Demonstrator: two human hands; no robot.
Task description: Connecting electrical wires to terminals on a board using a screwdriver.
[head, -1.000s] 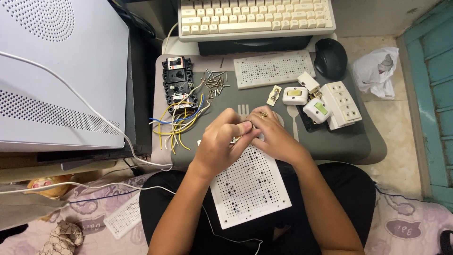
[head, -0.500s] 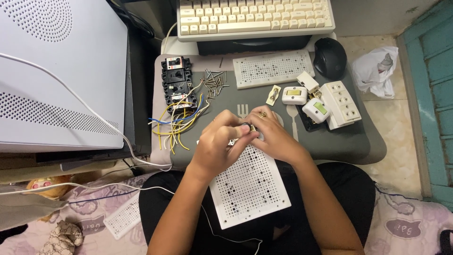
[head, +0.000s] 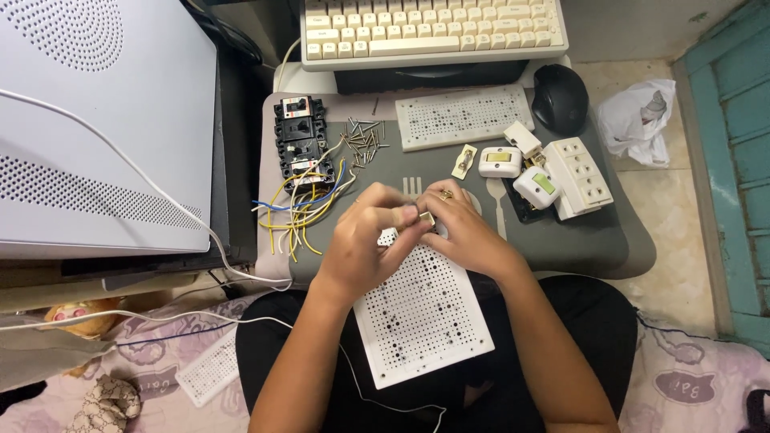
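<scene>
My left hand [head: 365, 240] and my right hand [head: 461, 228] meet over the top edge of a white perforated board [head: 425, 317] that lies on my lap. Between the fingertips of both hands is a small pale part [head: 423, 218]; its exact shape is hidden by the fingers. A ring shows on my right hand. The board's upper corner is covered by my hands.
A grey lap tray [head: 593, 240] carries a black breaker block [head: 298, 144] with yellow, blue and white wires [head: 301, 212], loose screws [head: 362, 140], a second perforated board [head: 461, 116], white switches and a socket strip [head: 581, 176]. Keyboard [head: 433, 28] and mouse [head: 559, 96] lie beyond.
Both hands stay together over the board's top edge; the fingers have shifted slightly around the small part. Nothing else moved.
</scene>
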